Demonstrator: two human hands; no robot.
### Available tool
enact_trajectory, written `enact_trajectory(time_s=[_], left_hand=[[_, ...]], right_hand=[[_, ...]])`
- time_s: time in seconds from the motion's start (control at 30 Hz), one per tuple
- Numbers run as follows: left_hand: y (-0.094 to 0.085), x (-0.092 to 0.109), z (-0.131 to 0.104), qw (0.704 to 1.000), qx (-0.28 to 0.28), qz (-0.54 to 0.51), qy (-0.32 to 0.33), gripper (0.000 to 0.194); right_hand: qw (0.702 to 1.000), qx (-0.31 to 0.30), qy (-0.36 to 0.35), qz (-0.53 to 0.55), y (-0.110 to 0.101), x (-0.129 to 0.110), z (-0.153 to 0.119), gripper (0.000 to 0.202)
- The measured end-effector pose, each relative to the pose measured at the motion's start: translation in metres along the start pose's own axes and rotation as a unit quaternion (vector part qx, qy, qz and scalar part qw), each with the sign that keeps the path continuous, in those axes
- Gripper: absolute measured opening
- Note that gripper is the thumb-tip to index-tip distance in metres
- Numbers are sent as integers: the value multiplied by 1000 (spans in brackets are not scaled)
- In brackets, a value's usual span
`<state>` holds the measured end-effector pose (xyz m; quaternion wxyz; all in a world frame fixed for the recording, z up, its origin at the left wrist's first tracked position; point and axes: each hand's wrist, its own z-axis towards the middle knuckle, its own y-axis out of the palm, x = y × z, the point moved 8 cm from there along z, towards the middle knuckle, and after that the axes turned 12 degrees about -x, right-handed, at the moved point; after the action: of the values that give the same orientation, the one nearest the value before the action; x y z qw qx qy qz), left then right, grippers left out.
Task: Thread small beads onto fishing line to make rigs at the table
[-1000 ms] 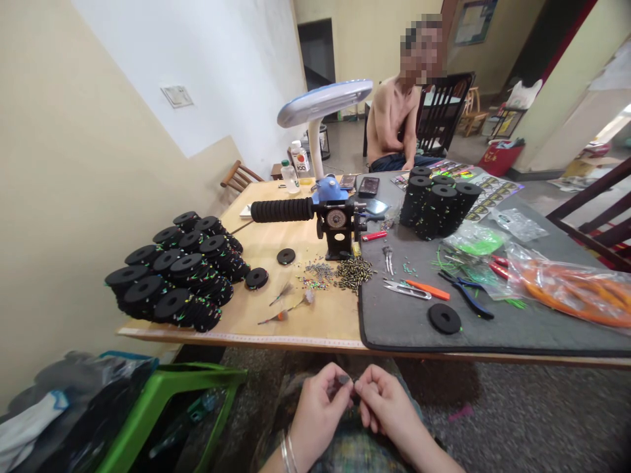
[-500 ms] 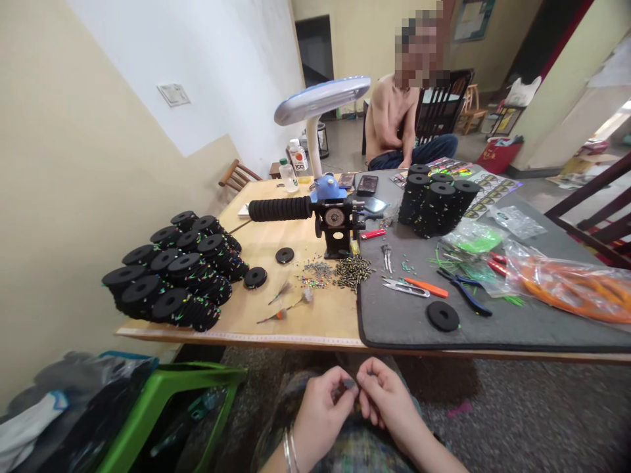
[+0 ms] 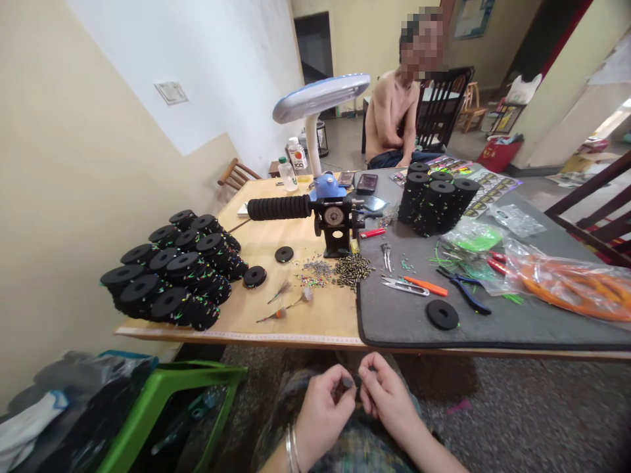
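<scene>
Pinching a small dark piece (image 3: 348,382) in the left hand (image 3: 323,404), just before the near edge of the table (image 3: 325,322). Right hand (image 3: 385,389) beside it, fingers curled; cannot tell what they grip. Apparently fine fingertip work; next move likely needs steady pinching.

We've 1 cam, head-worn, facing fwd & down: L hand (image 3: 323,408) & R hand (image 3: 388,395) close, btm ctr; table (image 3: 330,322) mid-frame; seated person (image 3: 393,118) farther off, nr top.
</scene>
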<state>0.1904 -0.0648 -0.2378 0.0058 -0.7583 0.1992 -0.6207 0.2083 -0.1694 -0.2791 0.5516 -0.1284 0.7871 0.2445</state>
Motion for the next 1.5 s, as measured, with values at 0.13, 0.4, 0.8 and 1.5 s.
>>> enact_trajectory(time_s=[0.13, 0.4, 0.8, 1.5], left_hand=[[0, 4, 2, 1000, 0, 29, -5, 15], [-10, 5, 1, 998, 21, 57, -8, 18], [-30, 7, -1, 993, 105, 47, 16, 25], [-63, -6, -5, 974, 226, -10, 8, 30]], right_hand=[[1000, 3, -9, -9, 1, 1, 0, 44], [999, -11, -34, -37, 0, -8, -1, 37], [979, -11, -22, -204, 3, -16, -5, 10], [989, 36, -46, -138, -11, -25, -12, 15]])
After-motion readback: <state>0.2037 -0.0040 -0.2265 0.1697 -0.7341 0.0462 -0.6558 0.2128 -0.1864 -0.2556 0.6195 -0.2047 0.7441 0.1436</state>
